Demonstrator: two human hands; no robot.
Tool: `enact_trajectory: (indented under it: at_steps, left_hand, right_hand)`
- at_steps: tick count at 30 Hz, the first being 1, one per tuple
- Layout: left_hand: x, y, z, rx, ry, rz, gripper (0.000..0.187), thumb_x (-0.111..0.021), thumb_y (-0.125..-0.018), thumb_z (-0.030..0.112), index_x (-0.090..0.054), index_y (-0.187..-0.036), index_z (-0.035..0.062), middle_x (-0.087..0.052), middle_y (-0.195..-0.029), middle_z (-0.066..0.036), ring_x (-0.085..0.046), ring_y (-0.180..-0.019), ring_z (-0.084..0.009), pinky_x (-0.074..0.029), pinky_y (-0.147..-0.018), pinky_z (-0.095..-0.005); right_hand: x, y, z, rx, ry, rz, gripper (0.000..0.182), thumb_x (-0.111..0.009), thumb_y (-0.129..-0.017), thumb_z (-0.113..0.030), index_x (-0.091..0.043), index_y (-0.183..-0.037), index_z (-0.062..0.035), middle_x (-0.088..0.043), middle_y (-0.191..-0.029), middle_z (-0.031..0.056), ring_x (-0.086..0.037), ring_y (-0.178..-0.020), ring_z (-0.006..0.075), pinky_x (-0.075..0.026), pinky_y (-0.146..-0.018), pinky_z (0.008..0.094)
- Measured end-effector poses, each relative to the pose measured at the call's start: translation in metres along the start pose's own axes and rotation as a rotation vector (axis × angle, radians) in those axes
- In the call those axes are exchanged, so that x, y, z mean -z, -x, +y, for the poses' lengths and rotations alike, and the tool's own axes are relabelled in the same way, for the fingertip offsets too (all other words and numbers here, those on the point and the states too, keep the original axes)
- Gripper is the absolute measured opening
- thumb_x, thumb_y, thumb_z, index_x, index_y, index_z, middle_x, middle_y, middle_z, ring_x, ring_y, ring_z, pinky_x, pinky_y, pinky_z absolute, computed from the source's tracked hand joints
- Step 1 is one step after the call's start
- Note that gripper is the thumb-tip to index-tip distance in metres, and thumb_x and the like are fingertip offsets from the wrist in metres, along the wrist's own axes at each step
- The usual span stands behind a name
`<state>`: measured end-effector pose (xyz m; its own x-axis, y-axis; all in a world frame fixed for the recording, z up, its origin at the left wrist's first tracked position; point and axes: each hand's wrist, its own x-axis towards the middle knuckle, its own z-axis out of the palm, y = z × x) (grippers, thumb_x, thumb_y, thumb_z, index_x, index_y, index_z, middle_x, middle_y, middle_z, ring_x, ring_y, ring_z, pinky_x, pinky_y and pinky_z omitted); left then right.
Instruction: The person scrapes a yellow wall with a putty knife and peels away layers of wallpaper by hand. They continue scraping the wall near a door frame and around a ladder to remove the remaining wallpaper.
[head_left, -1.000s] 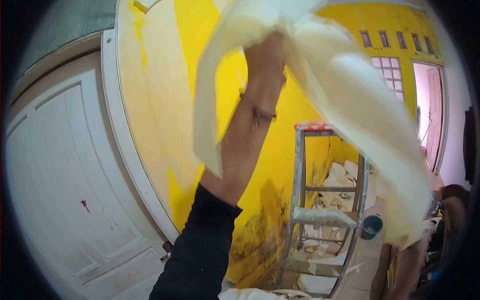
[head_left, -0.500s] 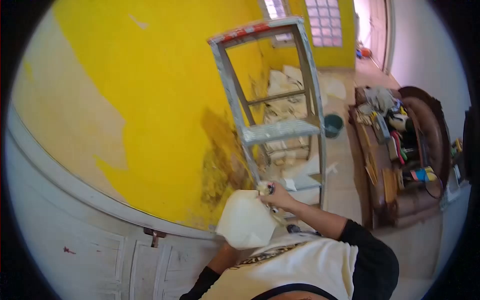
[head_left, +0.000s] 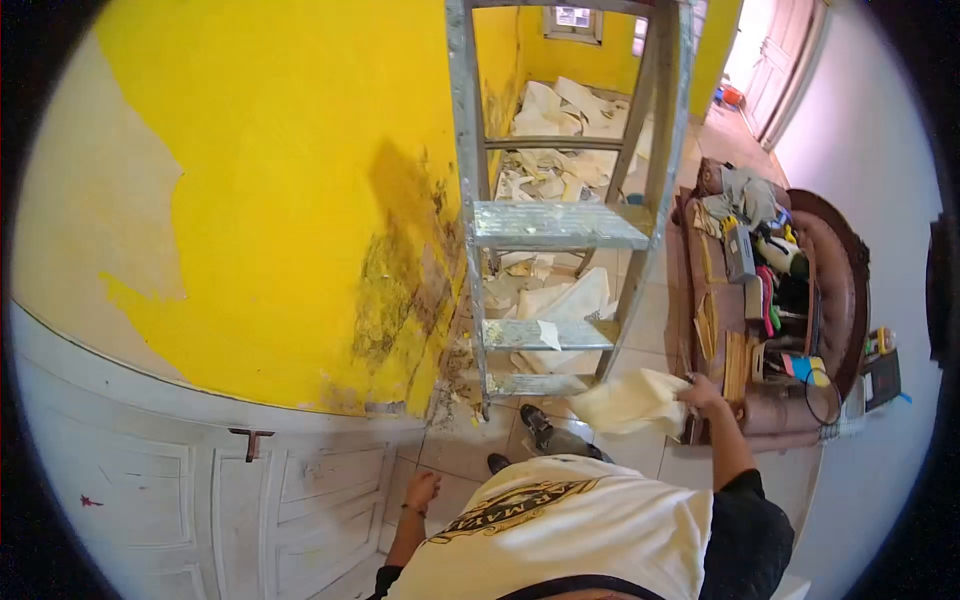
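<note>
Gripped in the right hand (head_left: 700,393): a pale strip (head_left: 630,403) of peeled wall covering, pinched at its right end. Hanging crumpled over the floor, just near of the ladder (head_left: 560,225); long axis roughly left to right, free end pointing left and a little down. Left hand (head_left: 422,490) lowered beside the white door (head_left: 230,480), empty, fingers loosely curled, not touching anything. Yellow wall (head_left: 290,180) to the left, bare beige where stripped, brown and flaking low down. More torn sheets (head_left: 550,110) strewn on the floor beyond the ladder. Cluttered sofa (head_left: 835,290) on the right, just past the right hand. Printing on the white shirt (head_left: 570,520), seen upside down, letters too partial to read surely.
</note>
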<state>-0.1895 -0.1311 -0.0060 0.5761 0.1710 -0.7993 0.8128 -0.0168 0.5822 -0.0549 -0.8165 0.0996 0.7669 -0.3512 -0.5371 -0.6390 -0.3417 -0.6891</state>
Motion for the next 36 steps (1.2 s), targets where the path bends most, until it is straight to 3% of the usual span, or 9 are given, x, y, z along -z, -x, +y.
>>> enact_trajectory:
  at_steps: [4, 6, 11, 14, 16, 20, 26, 29, 36]
  left_hand:
    - [0.004, 0.009, -0.014, 0.108, 0.129, 0.100, 0.019, -0.069, -0.088, 0.014, -0.063, -0.101, 0.0012, -0.064, -0.081, -0.008, -0.061, -0.066, -0.0145, -0.047, -0.053, -0.0267]
    - [-0.008, 0.014, 0.008, 0.052, 0.353, 0.085, 0.021, -0.071, -0.089, 0.017, -0.063, -0.100, 0.0010, -0.065, -0.083, -0.008, -0.062, -0.071, -0.0160, -0.048, -0.054, -0.0283]
    - [-0.026, 0.005, 0.136, -0.454, -0.334, 0.110, 0.049, -0.070, -0.092, 0.029, -0.057, -0.125, -0.0052, -0.067, -0.099, -0.015, -0.067, -0.084, -0.0255, -0.055, -0.074, -0.0381]
    - [-0.017, 0.028, 0.230, -0.747, -0.488, 0.255, 0.059, -0.067, -0.094, 0.034, -0.052, -0.137, -0.0039, -0.064, -0.121, -0.020, -0.065, -0.111, -0.0324, -0.053, -0.094, -0.0420]
    - [-0.002, 0.077, 0.297, -0.869, -0.592, 0.312, 0.060, -0.066, -0.095, 0.037, -0.050, -0.140, -0.0002, -0.059, -0.130, -0.020, -0.061, -0.119, -0.0314, -0.053, -0.096, -0.0429]
    - [0.022, 0.175, 0.389, -1.090, -0.696, 0.588, 0.052, -0.068, -0.091, 0.031, -0.055, -0.132, 0.0018, -0.058, -0.130, -0.021, -0.061, -0.115, -0.0365, -0.052, -0.093, -0.0443]
    - [0.062, 0.232, 0.423, -1.292, -0.509, 1.371, 0.043, -0.075, -0.084, 0.019, -0.060, -0.121, 0.0022, -0.065, -0.107, -0.015, -0.065, -0.098, -0.0326, -0.053, -0.084, -0.0421]
    - [0.074, 0.242, 0.426, -1.256, -0.310, 1.449, 0.040, -0.076, -0.082, 0.013, -0.061, -0.117, 0.0020, -0.065, -0.104, -0.014, -0.066, -0.090, -0.0279, -0.054, -0.079, -0.0391]
    - [0.102, 0.254, 0.406, -1.342, -0.196, 1.650, 0.032, -0.075, -0.082, 0.003, -0.064, -0.112, 0.0002, -0.065, -0.097, -0.011, -0.064, -0.081, -0.0187, -0.053, -0.070, -0.0302]
  right_hand:
    - [0.089, -0.101, 0.065, -0.372, 0.566, 0.018, 0.037, -0.082, -0.081, -0.014, -0.069, -0.107, 0.0088, -0.069, -0.089, 0.0179, -0.062, -0.071, 0.0226, -0.051, -0.056, 0.0426]
    - [0.094, -0.144, 0.020, -0.340, -0.050, 0.115, 0.038, -0.078, -0.082, -0.013, -0.065, -0.112, 0.0084, -0.067, -0.081, 0.0140, -0.061, -0.069, 0.0252, -0.052, -0.059, 0.0420]
    - [0.160, -0.333, -0.262, 0.610, -0.193, 0.590, 0.035, -0.060, -0.091, -0.018, -0.059, -0.121, -0.0001, -0.067, -0.103, 0.0141, -0.063, -0.083, 0.0371, -0.052, -0.078, 0.0478]
    - [0.241, -0.345, -0.502, 1.279, -0.528, 0.372, 0.027, -0.064, -0.097, -0.030, -0.058, -0.111, -0.0084, -0.052, -0.075, -0.0015, -0.051, -0.062, 0.0112, -0.042, -0.056, 0.0261]
    - [0.273, -0.277, -0.606, 0.983, -0.402, 0.574, 0.030, -0.065, -0.097, -0.026, -0.057, -0.120, -0.0079, -0.056, -0.082, -0.0004, -0.053, -0.067, 0.0108, -0.044, -0.058, 0.0268]
    - [0.301, -0.221, -0.702, 1.428, -0.547, 0.757, 0.054, -0.063, -0.098, -0.039, -0.049, -0.140, -0.0082, -0.061, -0.103, 0.0011, -0.056, -0.075, 0.0089, -0.046, -0.064, 0.0259]
    - [0.203, 0.046, -0.656, 1.306, -0.539, 0.340, 0.031, -0.071, -0.091, -0.022, -0.048, -0.094, -0.0024, -0.060, -0.077, 0.0140, -0.060, -0.067, 0.0194, -0.038, -0.038, 0.0281]
    - [0.145, 0.011, -0.585, 1.350, -0.492, -0.018, 0.036, -0.064, -0.095, -0.028, -0.051, -0.122, -0.0082, -0.058, -0.095, 0.0047, -0.056, -0.074, 0.0116, -0.043, -0.057, 0.0247]
    - [-0.249, 0.130, -0.450, 1.139, -0.027, -0.739, 0.027, -0.057, -0.100, -0.019, -0.044, -0.113, 0.0020, -0.053, -0.101, 0.0189, -0.056, -0.095, 0.0253, -0.045, -0.082, 0.0413]
